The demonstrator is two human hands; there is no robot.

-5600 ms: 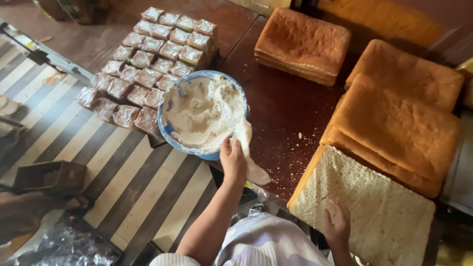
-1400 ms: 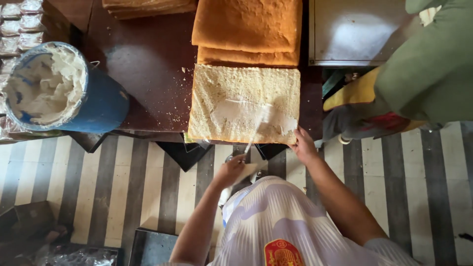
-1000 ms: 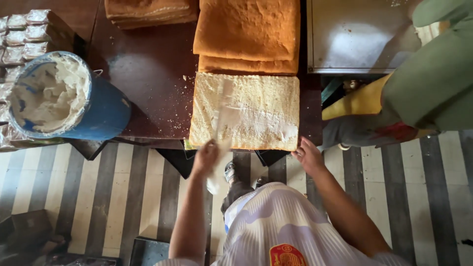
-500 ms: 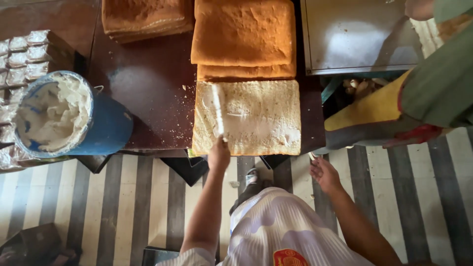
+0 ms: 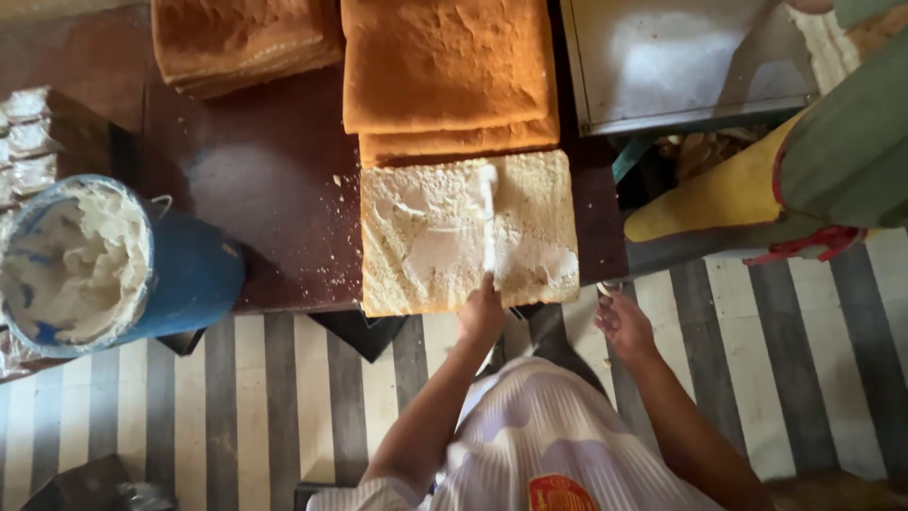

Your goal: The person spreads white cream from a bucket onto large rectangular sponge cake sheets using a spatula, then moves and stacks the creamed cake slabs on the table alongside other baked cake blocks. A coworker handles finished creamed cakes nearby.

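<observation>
the left hand is closed around the handle of a long spatula, at the near edge of the desk. the blade runs straight away from that hand, lying flat on a pale cake sheet smeared with white cream. the right hand hangs off the desk's edge, just right of the sheet's near corner, fingers loosely curled; whether it holds anything cannot be told. both hands are over a striped floor. the sheet lies directly beyond the left hand, its near edge at the desk's rim. well to the left of the left hand stands a blue bucket of white cream, tipped toward the camera. beyond the sheet, touching its far edge, lie 2 stacked orange-brown cake slabs. farther left of these is another stack of slabs. beyond and right of the right hand sits a metal tray, and another person's green and yellow sleeve reaches in.
</observation>
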